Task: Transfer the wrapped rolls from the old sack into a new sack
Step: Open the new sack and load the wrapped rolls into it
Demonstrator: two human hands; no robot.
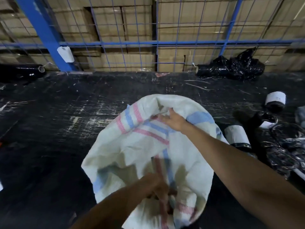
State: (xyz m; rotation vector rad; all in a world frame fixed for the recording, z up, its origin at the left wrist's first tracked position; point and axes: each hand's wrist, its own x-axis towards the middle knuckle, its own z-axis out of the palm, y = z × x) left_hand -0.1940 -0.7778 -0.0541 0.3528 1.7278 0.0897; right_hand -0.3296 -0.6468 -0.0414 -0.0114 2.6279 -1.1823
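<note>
White woven sack [142, 146]: left hand [158, 187] grip pinches it, right hand [173, 119] spread.

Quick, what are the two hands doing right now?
Left hand: closed, its grip bunches the near edge of the white sack.
Right hand: fingers spread open, pressing the sack's far rim.
</note>
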